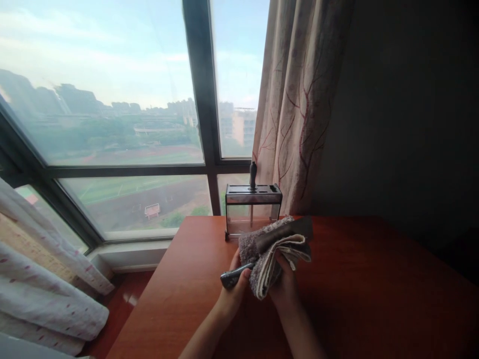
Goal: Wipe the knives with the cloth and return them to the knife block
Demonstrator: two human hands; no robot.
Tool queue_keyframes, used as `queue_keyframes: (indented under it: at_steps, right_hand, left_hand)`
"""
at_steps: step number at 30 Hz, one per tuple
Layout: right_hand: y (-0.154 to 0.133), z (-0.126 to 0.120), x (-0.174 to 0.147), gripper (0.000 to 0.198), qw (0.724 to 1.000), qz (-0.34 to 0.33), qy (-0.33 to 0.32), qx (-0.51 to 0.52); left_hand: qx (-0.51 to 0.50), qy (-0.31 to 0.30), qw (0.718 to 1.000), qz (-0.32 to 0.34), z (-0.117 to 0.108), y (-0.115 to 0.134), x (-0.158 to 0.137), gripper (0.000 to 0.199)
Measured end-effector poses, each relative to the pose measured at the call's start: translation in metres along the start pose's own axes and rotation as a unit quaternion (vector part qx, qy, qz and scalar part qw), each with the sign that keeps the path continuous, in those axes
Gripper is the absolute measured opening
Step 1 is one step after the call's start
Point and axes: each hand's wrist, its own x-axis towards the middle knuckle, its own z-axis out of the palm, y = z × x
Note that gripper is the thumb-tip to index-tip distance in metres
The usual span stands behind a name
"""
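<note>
A wide-bladed kitchen knife (290, 233) with a dark handle is held above the table, its handle pointing left and its blade pointing right. My left hand (235, 289) is closed around the handle, thumb on the near side. A folded grey-brown fluffy towel (264, 274) with pale edges lies around the blade, on both its far and near sides. My right hand (286, 286) grips the towel from the right, with some fingers hidden in its folds. Behind them stands a clear-sided knife block (254, 197), one dark-handled knife (253, 174) upright in its top.
The red-brown wooden table (179, 299) reaches from below my arms to the window. A long curtain (295, 99) hangs behind the knife block. Another curtain (45, 294) hangs at the left, over the floor beside the table edge. The right side is dark.
</note>
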Motion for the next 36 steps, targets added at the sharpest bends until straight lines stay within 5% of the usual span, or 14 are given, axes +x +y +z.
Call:
queue_keyframes:
  at_steps: [10, 17, 21, 27, 31, 36]
  right_hand:
    - [-0.046, -0.023, 0.015, 0.035, 0.990, -0.114, 0.078, 0.012]
    - [-0.055, -0.025, 0.013, 0.048, 0.969, -0.198, 0.095, -0.112]
    - [-0.058, -0.035, 0.009, 0.057, 0.951, -0.190, 0.130, -0.207]
    - [-0.074, -0.050, 0.001, 0.051, 0.915, -0.123, 0.090, -0.374]
    - [-0.080, -0.050, -0.006, 0.047, 0.915, -0.068, 0.069, -0.391]
    - [-0.079, -0.049, -0.008, 0.044, 0.950, -0.054, 0.071, -0.299]
  left_hand:
    - [-0.120, 0.012, 0.992, -0.045, -0.005, 0.014, 0.003, 0.043]
    - [-0.233, 0.029, 0.965, -0.117, -0.021, 0.013, 0.005, 0.035]
    - [-0.260, 0.095, 0.954, -0.113, -0.024, 0.016, 0.010, 0.035]
    - [-0.195, 0.186, 0.959, -0.089, -0.024, 0.021, 0.014, 0.039]
    - [-0.162, 0.163, 0.970, -0.078, -0.024, 0.024, 0.012, 0.041]
    - [-0.135, 0.127, 0.980, -0.074, -0.026, 0.024, 0.010, 0.042]
